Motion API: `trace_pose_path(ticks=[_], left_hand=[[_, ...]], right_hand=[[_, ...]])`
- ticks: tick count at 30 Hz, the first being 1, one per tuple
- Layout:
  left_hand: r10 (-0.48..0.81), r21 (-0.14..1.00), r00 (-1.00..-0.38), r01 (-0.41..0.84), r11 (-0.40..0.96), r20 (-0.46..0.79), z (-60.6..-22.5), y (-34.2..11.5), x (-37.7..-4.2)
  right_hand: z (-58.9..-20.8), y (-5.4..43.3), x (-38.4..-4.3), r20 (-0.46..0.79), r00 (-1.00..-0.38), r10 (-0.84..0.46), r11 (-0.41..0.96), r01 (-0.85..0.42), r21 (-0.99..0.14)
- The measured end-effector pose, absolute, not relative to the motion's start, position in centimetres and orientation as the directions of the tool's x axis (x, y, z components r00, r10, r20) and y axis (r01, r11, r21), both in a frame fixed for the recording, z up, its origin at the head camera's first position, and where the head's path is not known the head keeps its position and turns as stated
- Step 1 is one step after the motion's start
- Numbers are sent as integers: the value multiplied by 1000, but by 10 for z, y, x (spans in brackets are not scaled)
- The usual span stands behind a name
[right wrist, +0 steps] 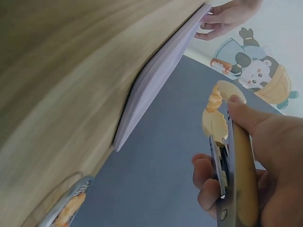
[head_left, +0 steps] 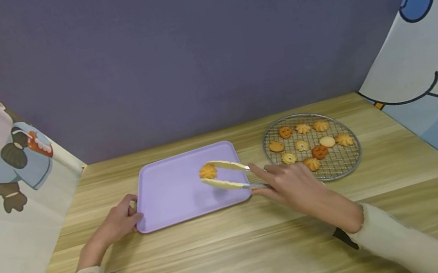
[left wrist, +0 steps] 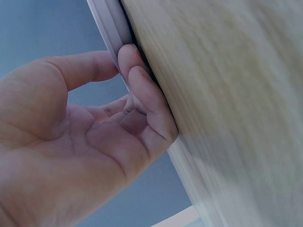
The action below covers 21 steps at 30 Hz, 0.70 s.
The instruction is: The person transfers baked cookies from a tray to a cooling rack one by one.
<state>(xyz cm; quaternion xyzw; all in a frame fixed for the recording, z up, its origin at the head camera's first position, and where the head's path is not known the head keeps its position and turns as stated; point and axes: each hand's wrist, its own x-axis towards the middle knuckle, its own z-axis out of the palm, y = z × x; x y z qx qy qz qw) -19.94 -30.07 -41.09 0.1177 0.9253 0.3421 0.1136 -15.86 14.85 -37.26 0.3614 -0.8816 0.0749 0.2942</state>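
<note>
My right hand (head_left: 291,184) grips a pair of tongs (head_left: 231,184) with cream scalloped tips. Between those tips is a golden flower-shaped cookie (head_left: 208,172), held above the right part of a lilac tray (head_left: 172,191). In the right wrist view the cookie (right wrist: 214,99) is pinched clear of the tray (right wrist: 156,80). At the tray's left edge, my left hand (head_left: 118,221) pinches the rim, thumb on top and curled fingers beneath, as the left wrist view shows with the hand (left wrist: 94,118) at the rim.
Right of the tray stands a round wire rack (head_left: 338,170) with several cookies of different shapes and browns. Both sit on a wood-grain table (head_left: 230,259). A dark blue-grey wall (head_left: 189,55) rises behind, with cartoon-printed panels on the left (head_left: 11,236) and right (head_left: 419,71).
</note>
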Motion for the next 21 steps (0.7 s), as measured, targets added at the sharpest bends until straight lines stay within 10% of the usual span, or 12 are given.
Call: trace_pose_path(ticks=[21], left_hand=[[293,669,-949,142,730,-119,-411,-300,-197]], right_hand=[[-380,215,-126,609,-627,-487,799,-601,20]])
